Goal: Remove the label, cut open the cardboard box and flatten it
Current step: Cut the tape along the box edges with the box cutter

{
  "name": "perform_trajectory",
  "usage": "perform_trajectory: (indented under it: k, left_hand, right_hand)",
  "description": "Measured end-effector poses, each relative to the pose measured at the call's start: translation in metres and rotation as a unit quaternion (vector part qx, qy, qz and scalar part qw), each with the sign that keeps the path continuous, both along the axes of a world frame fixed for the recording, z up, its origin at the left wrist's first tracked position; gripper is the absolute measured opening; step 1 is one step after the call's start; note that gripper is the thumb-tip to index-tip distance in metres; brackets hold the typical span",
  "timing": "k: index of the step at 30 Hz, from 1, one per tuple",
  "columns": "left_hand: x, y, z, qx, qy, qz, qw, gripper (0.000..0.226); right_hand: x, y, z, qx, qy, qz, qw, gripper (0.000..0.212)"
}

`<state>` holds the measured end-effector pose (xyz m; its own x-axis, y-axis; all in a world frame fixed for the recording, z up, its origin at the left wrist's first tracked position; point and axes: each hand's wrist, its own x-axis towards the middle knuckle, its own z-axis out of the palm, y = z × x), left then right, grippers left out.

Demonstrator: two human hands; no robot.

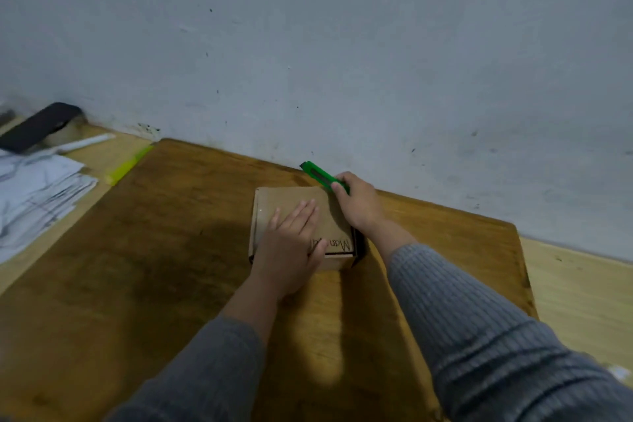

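Nearest to us, our left hand (291,243) lies flat on top of the cardboard box (294,205), fingers (301,216) straight and close together, gripping nothing and only pressing down. It covers part of the dark lettering by the box's near edge. The box sits on the brown wooden board (154,250), not far from the wall (308,44) behind it. We judge it light and fairly stiff (thin corrugated card, likely to skid under a blade), so a flat palm on the lid seems the right hold. No label is plain to us on the faces we can see. Just beyond the box's far right corner, our right hand (359,204) is closed around the green utility knife (320,176), whose far end points up and left toward the wall. Whether the blade is extended, we cannot tell.
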<state>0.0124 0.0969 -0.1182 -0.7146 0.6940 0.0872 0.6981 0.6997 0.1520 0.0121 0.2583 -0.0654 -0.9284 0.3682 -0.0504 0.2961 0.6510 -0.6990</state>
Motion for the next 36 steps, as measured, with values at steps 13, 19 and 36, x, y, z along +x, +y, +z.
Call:
perform_trajectory:
  k: [13,19,36]
  left_hand:
    - [-0.020,-0.050,0.012,-0.070,-0.029,0.087,0.993,0.069]
    - [-0.021,-0.075,0.028,-0.040,-0.182,0.128,0.974,0.072]
    - [-0.015,-0.112,0.021,-0.028,-0.134,0.142,0.980,0.096]
  right_hand:
    - [0.057,-0.017,-0.009,0.043,-0.017,-0.144,0.988,0.028]
    - [0.089,-0.078,-0.020,0.013,-0.001,-0.216,0.976,0.031]
    - [0.081,-0.136,0.008,-0.154,-0.032,-0.127,0.979,0.051]
